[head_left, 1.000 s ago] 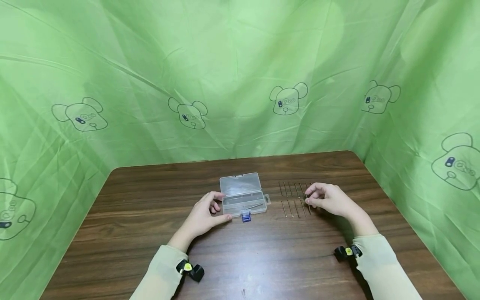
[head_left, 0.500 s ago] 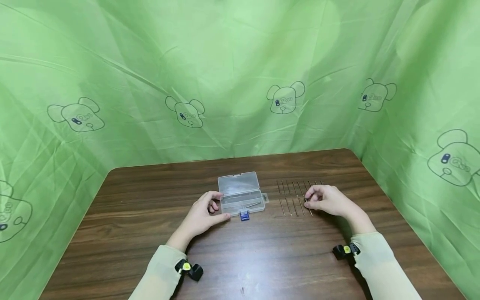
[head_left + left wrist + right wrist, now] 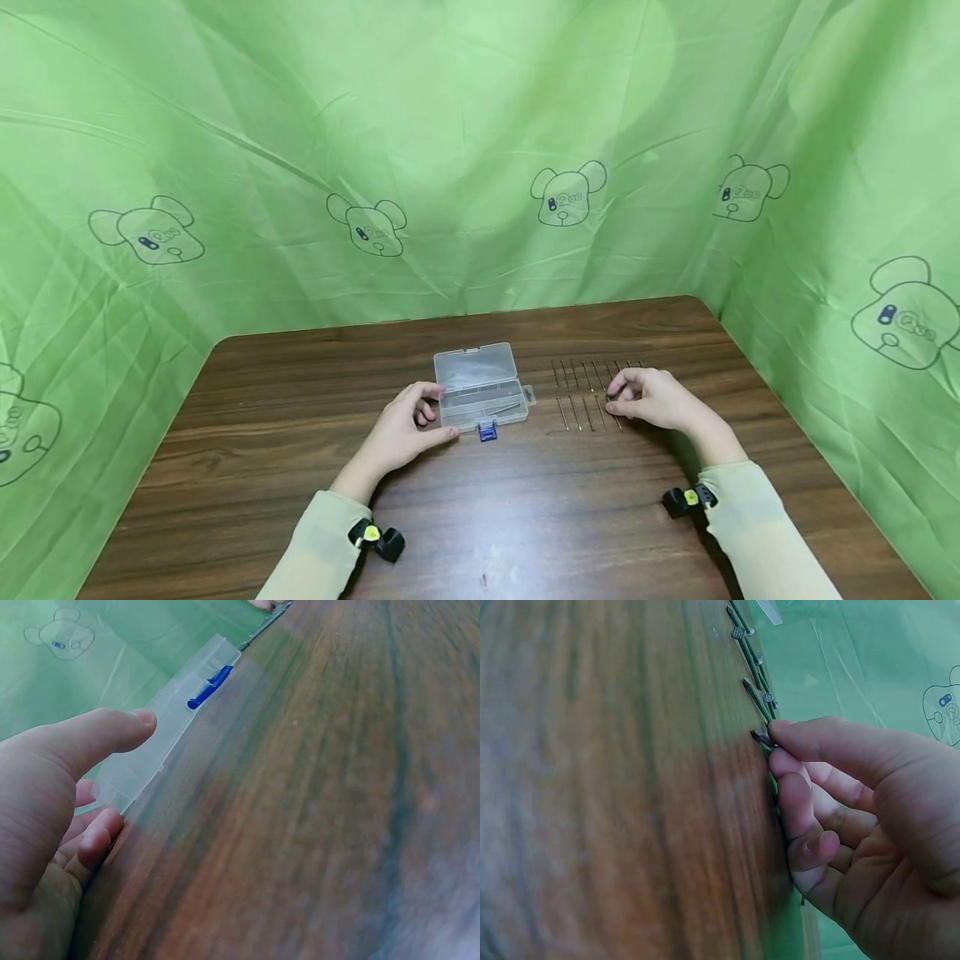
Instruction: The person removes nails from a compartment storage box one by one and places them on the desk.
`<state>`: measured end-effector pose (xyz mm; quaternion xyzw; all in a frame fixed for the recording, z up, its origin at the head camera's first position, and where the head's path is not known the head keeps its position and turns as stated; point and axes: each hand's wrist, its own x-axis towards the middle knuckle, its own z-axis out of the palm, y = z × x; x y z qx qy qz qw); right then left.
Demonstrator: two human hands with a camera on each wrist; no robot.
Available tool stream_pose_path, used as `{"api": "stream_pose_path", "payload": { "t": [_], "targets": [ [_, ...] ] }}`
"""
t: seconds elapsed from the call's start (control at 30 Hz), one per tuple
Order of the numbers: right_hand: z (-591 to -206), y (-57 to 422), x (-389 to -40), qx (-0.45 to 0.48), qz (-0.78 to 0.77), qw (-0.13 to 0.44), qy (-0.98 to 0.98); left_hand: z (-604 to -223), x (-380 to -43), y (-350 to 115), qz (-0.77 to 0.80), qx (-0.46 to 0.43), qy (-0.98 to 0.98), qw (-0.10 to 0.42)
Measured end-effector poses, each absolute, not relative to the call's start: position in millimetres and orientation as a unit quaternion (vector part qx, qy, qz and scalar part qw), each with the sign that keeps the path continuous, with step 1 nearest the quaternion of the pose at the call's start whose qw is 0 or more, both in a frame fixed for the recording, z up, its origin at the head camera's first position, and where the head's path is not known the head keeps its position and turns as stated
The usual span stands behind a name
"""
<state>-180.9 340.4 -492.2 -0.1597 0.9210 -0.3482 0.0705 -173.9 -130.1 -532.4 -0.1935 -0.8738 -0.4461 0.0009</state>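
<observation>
A clear plastic box (image 3: 452,419) lies on the table with its lid (image 3: 475,365) raised back and a blue latch (image 3: 487,431) at the front. Inside its front compartment are a few nails (image 3: 504,409). My left hand (image 3: 401,427) holds the box's left end, thumb at the front corner and index finger farther back. To the right of the box, loose nails (image 3: 582,375) lie in two rows. My right hand (image 3: 655,402) pinches a nail (image 3: 761,738) at the right end of the near row; its tip pokes out past the thumb in the right wrist view.
The brown wooden table (image 3: 480,508) has a green curtain (image 3: 450,150) with bear drawings around its back and sides. A hanging tab (image 3: 530,395) juts from the box's right end. The right hand overlaps part of the far nail row.
The head view has shifted slightly. Both hands keep almost the same places, the left at the box and the right at the nail.
</observation>
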Motion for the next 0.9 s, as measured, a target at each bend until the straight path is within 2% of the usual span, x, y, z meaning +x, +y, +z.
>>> {"api": "stream_pose_path", "payload": {
  "t": [0.47, 0.9],
  "targets": [
    [-476, 339, -178, -0.160, -0.361, 0.086, 0.915, -530, -172, -129, -0.448, -0.189, -0.874, -0.001],
    [-443, 297, -178, -0.220, -0.374, 0.061, 0.899, -530, -172, -129, -0.443, -0.189, -0.876, -0.001]
  ]
}}
